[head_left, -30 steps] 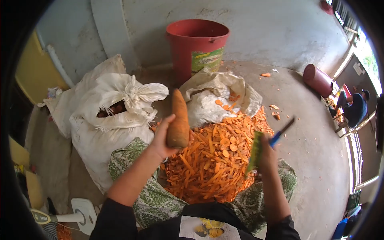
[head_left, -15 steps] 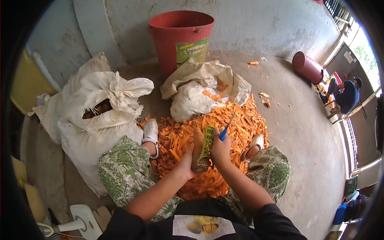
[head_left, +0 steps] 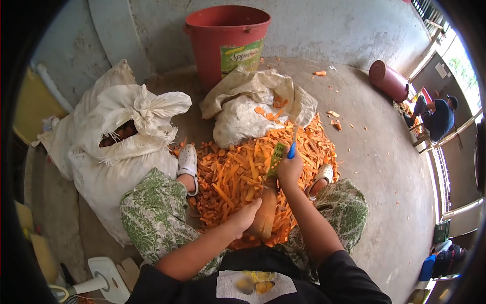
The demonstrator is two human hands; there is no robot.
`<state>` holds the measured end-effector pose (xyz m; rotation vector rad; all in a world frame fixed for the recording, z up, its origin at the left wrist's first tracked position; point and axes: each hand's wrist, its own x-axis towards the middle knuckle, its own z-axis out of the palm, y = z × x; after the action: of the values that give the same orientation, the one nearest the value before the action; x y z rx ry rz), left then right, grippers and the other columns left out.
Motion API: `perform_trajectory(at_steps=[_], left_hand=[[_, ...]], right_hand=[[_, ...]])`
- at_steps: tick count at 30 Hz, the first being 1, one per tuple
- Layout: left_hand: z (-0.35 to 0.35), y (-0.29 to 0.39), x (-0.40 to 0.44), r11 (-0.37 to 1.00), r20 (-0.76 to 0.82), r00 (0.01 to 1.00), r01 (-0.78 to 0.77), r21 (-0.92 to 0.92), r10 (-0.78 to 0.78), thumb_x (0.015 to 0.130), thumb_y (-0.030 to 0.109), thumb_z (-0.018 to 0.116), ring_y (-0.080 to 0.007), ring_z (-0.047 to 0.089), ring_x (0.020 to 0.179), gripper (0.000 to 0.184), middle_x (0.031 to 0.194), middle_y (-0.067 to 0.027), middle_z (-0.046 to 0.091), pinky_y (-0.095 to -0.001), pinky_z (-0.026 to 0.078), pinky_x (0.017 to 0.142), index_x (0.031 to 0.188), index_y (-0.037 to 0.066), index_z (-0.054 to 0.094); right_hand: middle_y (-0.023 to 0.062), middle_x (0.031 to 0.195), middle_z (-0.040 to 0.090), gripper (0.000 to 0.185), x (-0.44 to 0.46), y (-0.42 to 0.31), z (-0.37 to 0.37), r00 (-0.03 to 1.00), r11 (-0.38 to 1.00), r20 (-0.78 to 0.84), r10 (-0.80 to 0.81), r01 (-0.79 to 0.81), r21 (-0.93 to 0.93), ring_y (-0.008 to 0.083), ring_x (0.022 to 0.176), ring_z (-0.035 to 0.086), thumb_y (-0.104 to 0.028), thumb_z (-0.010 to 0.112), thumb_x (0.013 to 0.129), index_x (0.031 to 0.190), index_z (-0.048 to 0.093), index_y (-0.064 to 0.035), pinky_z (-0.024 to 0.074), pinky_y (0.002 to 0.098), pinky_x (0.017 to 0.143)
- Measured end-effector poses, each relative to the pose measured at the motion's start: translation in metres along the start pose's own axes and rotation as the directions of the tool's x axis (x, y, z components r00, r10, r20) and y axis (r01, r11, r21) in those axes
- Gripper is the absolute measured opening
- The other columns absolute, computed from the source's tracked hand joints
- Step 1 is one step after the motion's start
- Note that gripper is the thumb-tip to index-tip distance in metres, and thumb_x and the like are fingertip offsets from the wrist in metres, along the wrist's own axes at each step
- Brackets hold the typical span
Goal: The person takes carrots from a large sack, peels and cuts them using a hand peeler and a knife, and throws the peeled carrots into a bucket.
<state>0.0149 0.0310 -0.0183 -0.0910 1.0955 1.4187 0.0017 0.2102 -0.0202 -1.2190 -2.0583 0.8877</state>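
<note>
My left hand (head_left: pixel 245 219) is closed on a large carrot (head_left: pixel 265 215), its thumb along the carrot's left side and its other fingers hidden. The carrot is partly orange and partly brownish, slanting with its lower end toward my body. In my right hand (head_left: pixel 290 169), closed, are a green peeler (head_left: pixel 276 157) with a slotted body and a blue-handled knife (head_left: pixel 292 150) whose blade points away from me. The peeler meets the carrot's far end. Beneath both hands lies a wide heap of orange peelings (head_left: pixel 233 175).
A white sack (head_left: pixel 116 172) with a torn hole stands at left. An open sack (head_left: pixel 243 121) lies behind the heap, before a red bin (head_left: pixel 205 50). Another bin (head_left: pixel 387 81) lies tipped near the wall, close to a seated person (head_left: pixel 440 119). A white fan (head_left: pixel 106 278) stands lower left.
The carrot has shifted toward my body and right, and its tilt has changed. My right hand with the peeler and knife has moved slightly away and right.
</note>
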Motion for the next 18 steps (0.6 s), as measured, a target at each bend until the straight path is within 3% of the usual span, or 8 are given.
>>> perform_trajectory(at_steps=[2,7,10,12,14,16,17,18], left_hand=[[0.008,0.011,-0.013,0.976,0.07,0.992,0.088,0.197,-0.104,0.092,0.043,0.031,-0.0145,0.058,0.085,0.048,0.101,-0.0086,0.058,-0.0276,0.045,0.077,0.112,0.003,0.049],[0.007,0.028,-0.02,0.978,0.135,0.99,0.003,0.207,-0.032,0.092,0.041,0.032,-0.0169,0.058,0.088,0.049,0.105,-0.013,0.056,-0.0287,0.046,0.076,0.116,0.0,0.046],[-0.006,0.033,-0.02,0.979,0.169,0.985,-0.002,0.203,-0.033,0.091,0.042,0.035,-0.0168,0.058,0.088,0.05,0.106,-0.0126,0.056,-0.0281,0.045,0.076,0.117,0.0,0.045],[-0.013,0.036,-0.018,0.985,0.186,0.982,-0.012,0.17,-0.02,0.089,0.042,0.038,-0.0166,0.058,0.089,0.05,0.106,-0.0116,0.056,-0.0277,0.045,0.078,0.116,0.001,0.046],[-0.014,0.039,-0.017,0.997,0.119,0.992,-0.05,0.057,0.043,0.089,0.039,0.04,-0.0152,0.059,0.086,0.045,0.102,-0.0099,0.058,-0.0287,0.048,0.073,0.113,0.002,0.049],[-0.021,0.039,-0.011,0.999,0.117,0.992,-0.039,-0.016,0.041,0.089,0.038,0.042,-0.0164,0.06,0.086,0.045,0.102,-0.0106,0.058,-0.0295,0.048,0.075,0.114,0.002,0.048],[-0.023,0.041,-0.011,0.994,0.128,0.991,-0.026,-0.11,0.04,0.088,0.037,0.042,-0.0171,0.06,0.086,0.044,0.102,-0.0111,0.058,-0.03,0.048,0.075,0.114,0.002,0.048],[-0.026,0.041,-0.009,0.979,0.138,0.99,-0.011,-0.201,0.04,0.088,0.037,0.043,-0.0178,0.06,0.086,0.043,0.101,-0.0116,0.058,-0.0305,0.048,0.076,0.114,0.002,0.048]], right_hand=[[0.0158,0.061,0.053,0.029,0.02,0.01,-0.001,0.998,0.999,-0.055,0.021,-0.019,0.031,0.0285,0.055,0.052,-0.027,0.048,0.087,0.078,0.055,0.0003,0.0383,0.0386,0.052],[0.0069,0.055,0.048,0.029,0.058,0.035,-0.012,0.952,0.962,-0.236,0.195,-0.139,0.234,0.018,0.048,0.043,-0.024,0.046,0.089,0.073,0.052,-0.0003,0.0345,0.0339,0.049],[0.0027,0.055,0.046,0.031,0.069,0.038,-0.028,0.909,0.886,-0.21,0.361,-0.263,0.383,0.0143,0.047,0.04,-0.024,0.045,0.089,0.07,0.05,-0.0007,0.0334,0.0313,0.047],[0.001,0.055,0.044,0.031,0.058,0.021,-0.032,0.916,0.856,-0.188,0.356,-0.238,0.459,0.0116,0.047,0.04,-0.024,0.045,0.09,0.069,0.048,-0.0011,0.0332,0.0288,0.047],[0.0003,0.055,0.043,0.031,0.029,-0.017,-0.039,0.942,0.725,0.036,0.334,-0.282,0.628,0.01,0.048,0.039,-0.024,0.045,0.09,0.068,0.045,-0.0024,0.0327,0.0269,0.046],[-0.0002,0.055,0.041,0.03,0.006,-0.024,-0.034,0.979,0.716,0.103,0.176,-0.199,0.669,0.0085,0.049,0.038,-0.024,0.044,0.09,0.068,0.044,-0.0034,0.0318,0.0252,0.047],[-0.0013,0.055,0.039,0.031,-0.003,-0.028,-0.031,0.998,0.768,0.038,0.05,-0.063,0.637,0.0078,0.05,0.036,-0.025,0.044,0.09,0.067,0.043,-0.0043,0.0305,0.0257,0.047],[-0.0013,0.055,0.039,0.031,-0.004,-0.026,-0.031,0.998,0.768,0.038,0.049,-0.062,0.637,0.0078,0.05,0.036,-0.025,0.044,0.09,0.067,0.043,-0.0043,0.0305,0.0257,0.047]])
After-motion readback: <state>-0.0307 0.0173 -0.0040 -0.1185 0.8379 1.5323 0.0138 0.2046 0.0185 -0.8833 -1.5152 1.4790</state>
